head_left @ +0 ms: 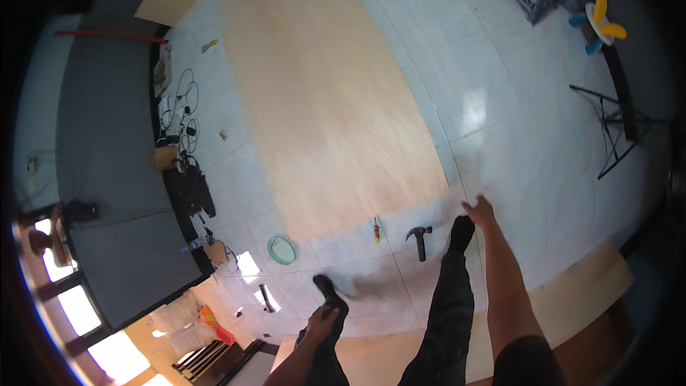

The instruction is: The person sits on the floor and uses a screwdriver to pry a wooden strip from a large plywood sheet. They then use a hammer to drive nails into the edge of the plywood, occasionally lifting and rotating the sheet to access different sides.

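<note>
A large sheet of light plywood lies on the tiled floor in front of me. My right hand is held out beyond its near right corner, above my right foot, with thumb and fingers apart and nothing in them. Close to my left shin is my left hand, its fingers loosely extended and no held object visible. Between my feet and the board lie a claw hammer with a dark handle and a screwdriver with a yellow-orange handle. A round, pale green dish-like thing sits left of them.
Cables and chargers lie along the left wall beside a black bag. A small yellow tool is near the board's far left edge. Rightward stand a black metal stand and a colourful toy-like object. More plywood lies beneath me.
</note>
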The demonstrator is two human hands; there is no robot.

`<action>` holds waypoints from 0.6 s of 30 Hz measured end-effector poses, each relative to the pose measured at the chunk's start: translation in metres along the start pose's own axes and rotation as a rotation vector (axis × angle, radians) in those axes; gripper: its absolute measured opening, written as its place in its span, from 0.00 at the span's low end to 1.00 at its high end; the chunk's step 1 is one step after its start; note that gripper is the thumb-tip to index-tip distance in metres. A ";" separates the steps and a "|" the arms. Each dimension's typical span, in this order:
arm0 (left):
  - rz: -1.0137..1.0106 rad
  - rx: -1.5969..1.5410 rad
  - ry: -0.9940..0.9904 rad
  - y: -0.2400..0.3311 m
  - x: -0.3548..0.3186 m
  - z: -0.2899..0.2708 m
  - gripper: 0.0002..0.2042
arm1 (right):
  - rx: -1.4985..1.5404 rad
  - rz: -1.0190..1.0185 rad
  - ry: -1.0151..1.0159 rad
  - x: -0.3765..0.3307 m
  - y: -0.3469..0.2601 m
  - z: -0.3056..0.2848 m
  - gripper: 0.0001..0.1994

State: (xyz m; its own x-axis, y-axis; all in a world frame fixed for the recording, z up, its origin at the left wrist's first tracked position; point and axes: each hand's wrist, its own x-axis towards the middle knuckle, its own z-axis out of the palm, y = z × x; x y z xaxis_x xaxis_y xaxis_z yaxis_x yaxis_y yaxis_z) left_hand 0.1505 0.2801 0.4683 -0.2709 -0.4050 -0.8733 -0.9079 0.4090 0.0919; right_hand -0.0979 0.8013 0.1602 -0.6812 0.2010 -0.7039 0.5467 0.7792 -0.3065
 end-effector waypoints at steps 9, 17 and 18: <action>0.414 0.261 0.381 0.034 0.244 0.003 0.33 | 0.056 -0.080 -0.116 0.081 -0.090 0.027 0.57; -0.120 0.330 0.449 -0.005 0.464 -0.055 0.78 | -0.107 0.091 0.302 0.153 -0.129 0.110 0.54; -0.101 0.262 0.415 -0.020 0.471 -0.062 0.78 | -0.105 0.103 0.322 0.149 -0.154 0.118 0.56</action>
State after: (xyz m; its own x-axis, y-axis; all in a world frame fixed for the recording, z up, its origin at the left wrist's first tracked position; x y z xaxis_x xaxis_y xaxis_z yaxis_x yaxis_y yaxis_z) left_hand 0.0211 0.0300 0.0846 -0.3381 -0.7225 -0.6031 -0.8399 0.5207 -0.1530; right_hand -0.2260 0.6414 0.0273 -0.7530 0.4452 -0.4846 0.5786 0.7987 -0.1652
